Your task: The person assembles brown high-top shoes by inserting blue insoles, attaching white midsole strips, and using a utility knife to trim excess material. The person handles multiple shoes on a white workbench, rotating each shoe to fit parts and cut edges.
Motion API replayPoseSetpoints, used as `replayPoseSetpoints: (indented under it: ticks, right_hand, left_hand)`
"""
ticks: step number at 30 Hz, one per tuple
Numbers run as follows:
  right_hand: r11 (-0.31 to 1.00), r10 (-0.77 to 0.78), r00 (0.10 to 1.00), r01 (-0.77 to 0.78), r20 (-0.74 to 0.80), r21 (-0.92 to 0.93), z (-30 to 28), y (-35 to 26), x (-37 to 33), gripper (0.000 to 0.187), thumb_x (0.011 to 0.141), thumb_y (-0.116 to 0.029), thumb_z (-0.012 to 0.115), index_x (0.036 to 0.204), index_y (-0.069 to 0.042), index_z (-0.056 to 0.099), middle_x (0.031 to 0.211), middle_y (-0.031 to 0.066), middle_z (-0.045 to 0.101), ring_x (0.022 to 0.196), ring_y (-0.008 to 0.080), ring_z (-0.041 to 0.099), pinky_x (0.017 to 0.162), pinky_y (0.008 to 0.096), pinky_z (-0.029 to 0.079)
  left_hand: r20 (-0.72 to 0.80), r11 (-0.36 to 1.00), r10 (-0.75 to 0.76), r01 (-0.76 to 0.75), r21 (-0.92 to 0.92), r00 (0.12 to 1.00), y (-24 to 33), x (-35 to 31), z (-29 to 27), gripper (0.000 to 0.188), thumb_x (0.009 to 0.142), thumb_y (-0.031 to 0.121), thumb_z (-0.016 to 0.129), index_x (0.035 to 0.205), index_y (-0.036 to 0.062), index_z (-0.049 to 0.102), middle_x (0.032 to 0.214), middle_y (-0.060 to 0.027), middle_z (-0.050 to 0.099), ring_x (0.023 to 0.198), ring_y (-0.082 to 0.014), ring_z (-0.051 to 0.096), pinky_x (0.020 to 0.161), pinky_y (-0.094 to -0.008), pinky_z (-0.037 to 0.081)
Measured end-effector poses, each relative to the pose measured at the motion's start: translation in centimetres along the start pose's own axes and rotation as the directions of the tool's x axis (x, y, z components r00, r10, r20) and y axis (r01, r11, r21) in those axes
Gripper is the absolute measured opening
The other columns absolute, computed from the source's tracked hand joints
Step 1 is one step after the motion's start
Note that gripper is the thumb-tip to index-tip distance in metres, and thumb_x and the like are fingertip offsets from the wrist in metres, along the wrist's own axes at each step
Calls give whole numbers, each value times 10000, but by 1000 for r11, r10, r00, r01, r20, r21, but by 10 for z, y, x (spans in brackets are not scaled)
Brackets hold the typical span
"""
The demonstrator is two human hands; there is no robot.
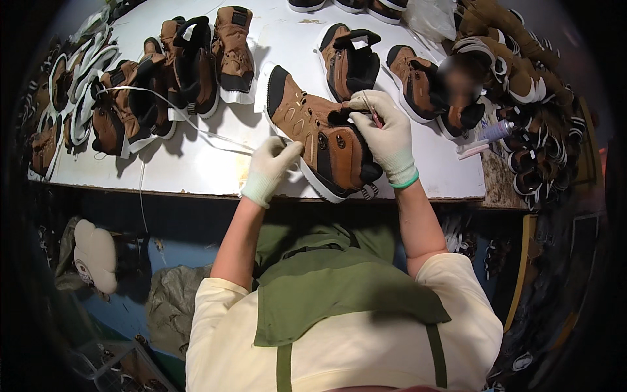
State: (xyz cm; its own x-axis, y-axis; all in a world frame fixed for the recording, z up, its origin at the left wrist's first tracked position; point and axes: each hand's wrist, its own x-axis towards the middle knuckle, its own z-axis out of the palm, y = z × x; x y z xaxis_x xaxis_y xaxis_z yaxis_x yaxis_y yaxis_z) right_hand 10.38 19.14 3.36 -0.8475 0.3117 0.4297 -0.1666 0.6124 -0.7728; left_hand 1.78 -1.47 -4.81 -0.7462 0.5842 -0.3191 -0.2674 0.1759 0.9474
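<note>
"Where's the boot you're on?"

"My brown-and-black boot [313, 130] is at the bench's front edge, in front of the green apron [346, 294]. It's tipped over, white sole to my left, toe up and away, heel nearest me."

"And your right hand?"

"My right hand [385, 134], in a pale knitted glove with a green cuff, is at the boot's dark opening. Its fingers are clamped on a slim tool [377, 119] with a reddish handle and a thin shaft pointing up and away."

"Left?"

"My left hand [271, 166] is gloved too, beside the sole edge, thumb and forefinger bent close to each other. A white cord [225, 140] runs over from the left side and reaches that hand. I can't tell whether the fingers grip it; the fingertips hide what's between them."

"What else is on the bench?"

"Bare white top [209, 166] to my left. Beyond that, a row of similar boots [192, 65]. One more boot [346, 62] stands just past my right hand, and another [415, 78] to its right. Near the right end there's a bluish can [495, 131] lying on its side, with heaped footwear [542, 144] past it."
</note>
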Motion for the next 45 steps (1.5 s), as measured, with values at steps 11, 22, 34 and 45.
replayPoseSetpoints:
  ticks: [11,22,34,45]
  right_hand:
    - [916,118,977,-177,178,361,0,-28,0,188,905,-68,616,1070,18,646,1021,45,668,907,83,593,830,229,471]
    - [933,220,833,-332,507,141,-31,-67,30,309,974,-285,497,993,-21,657,763,7,587,629,79,541,546,232,430]
    - [958,235,638,-27,733,-284,-15,-91,76,261,892,-212,595,994,23,642,812,138,640,747,204,628,687,300,509]
    - [849,222,516,316,827,-424,-3,-100,75,327,906,-307,622,984,-3,717,760,161,671,670,233,646,676,333,517]
  left_hand:
    - [105,671,654,-638,378,750,92,-5,9,318,878,136,616,1160,-12,631,1076,-145,615,934,-228,641,850,-301,503]
    - [231,568,683,-702,429,693,88,-5,-2,149,858,28,659,1003,-1,673,960,-88,629,856,-199,641,770,-288,514]
    - [167,486,770,-735,473,616,65,-16,-13,115,840,-22,653,950,-13,620,959,-104,619,783,-194,626,688,-278,511]
    - [68,485,834,-786,383,548,38,-24,-11,147,792,-22,651,921,15,589,935,-111,605,751,-287,628,658,-339,517]
